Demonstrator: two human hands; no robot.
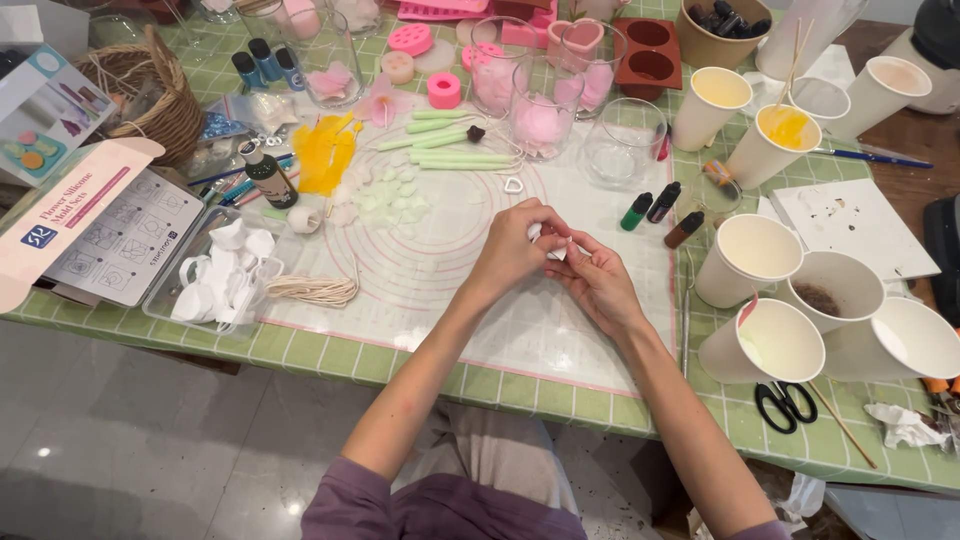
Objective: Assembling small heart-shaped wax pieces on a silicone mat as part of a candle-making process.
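ahead of my fingers: glass jars (pixel 545 120) and small dye bottles (pixel 660 205) block
right: paper cups (pixel 760 262) crowd close
left: bare mat (pixel 420 255), open passage

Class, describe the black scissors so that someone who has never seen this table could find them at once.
Start at the green checked tablecloth and go to its near edge by the person's right hand. Below the cluster of paper cups lie the scissors, flat and closed. They are the only black-handled tool there, beside a thin wooden stick.
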